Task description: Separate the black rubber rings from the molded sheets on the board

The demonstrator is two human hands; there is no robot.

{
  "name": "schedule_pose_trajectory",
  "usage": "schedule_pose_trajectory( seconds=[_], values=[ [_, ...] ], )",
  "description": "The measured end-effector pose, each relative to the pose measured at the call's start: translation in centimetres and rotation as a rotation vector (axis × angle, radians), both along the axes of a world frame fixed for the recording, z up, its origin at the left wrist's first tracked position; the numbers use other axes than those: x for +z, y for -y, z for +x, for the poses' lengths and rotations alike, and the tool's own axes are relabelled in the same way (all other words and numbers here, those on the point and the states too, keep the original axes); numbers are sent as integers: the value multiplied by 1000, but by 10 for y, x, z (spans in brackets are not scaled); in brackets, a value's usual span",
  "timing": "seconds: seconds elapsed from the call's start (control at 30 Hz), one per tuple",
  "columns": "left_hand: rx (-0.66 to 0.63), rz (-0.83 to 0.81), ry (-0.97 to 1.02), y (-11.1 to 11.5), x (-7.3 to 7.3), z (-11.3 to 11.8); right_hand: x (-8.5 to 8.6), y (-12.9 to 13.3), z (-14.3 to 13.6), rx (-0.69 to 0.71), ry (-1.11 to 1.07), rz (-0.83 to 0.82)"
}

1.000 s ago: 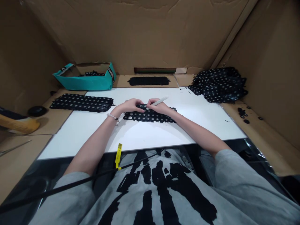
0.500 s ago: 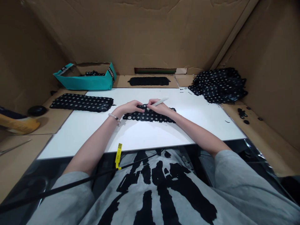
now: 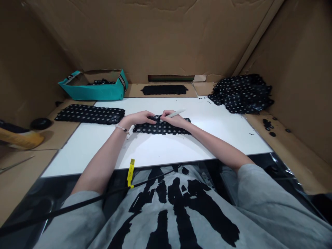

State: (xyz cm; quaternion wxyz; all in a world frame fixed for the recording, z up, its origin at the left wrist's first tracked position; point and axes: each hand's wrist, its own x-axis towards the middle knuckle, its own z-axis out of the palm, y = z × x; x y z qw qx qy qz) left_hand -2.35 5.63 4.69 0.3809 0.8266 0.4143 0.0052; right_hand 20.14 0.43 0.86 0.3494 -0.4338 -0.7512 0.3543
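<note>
A black strip dotted with rows of round holes (image 3: 162, 129) lies on the white board in front of me. My left hand (image 3: 141, 118) is closed at the strip's upper left part, thumb and fingertips pinching its edge. My right hand (image 3: 173, 119) grips a white pen-shaped tool (image 3: 177, 113), its back end pointing up and right. The tool's tip is down at the strip, close to my left fingertips, and is too small to make out. My right hand and forearm cover part of the strip's right side.
Another dotted black strip (image 3: 90, 113) lies left, below a teal box (image 3: 95, 91) holding black pieces. A plain-looking black strip (image 3: 164, 90) lies at the back. A pile of dotted sheets (image 3: 241, 94) is at right. Tweezers (image 3: 18, 163) and a yellow bottle (image 3: 22, 137) are far left.
Both hands have shifted slightly left, and the strip has moved left with them. The white tool stays in my right hand.
</note>
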Motion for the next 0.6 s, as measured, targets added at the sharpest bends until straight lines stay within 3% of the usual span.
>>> schedule_pose_trajectory(
  seconds=[0.13, 0.27, 0.6],
  values=[
    [5, 148, -50, -2, 2, -5, 4, -2, 9, -33, 14, -51],
    [49, 266, -8, -1, -2, -1, 6, 3, 5, -41, 10, -1],
    [41, 109, 56, 0, -16, 9, 2, 8, -2, -74, 29, 80]
  ],
)
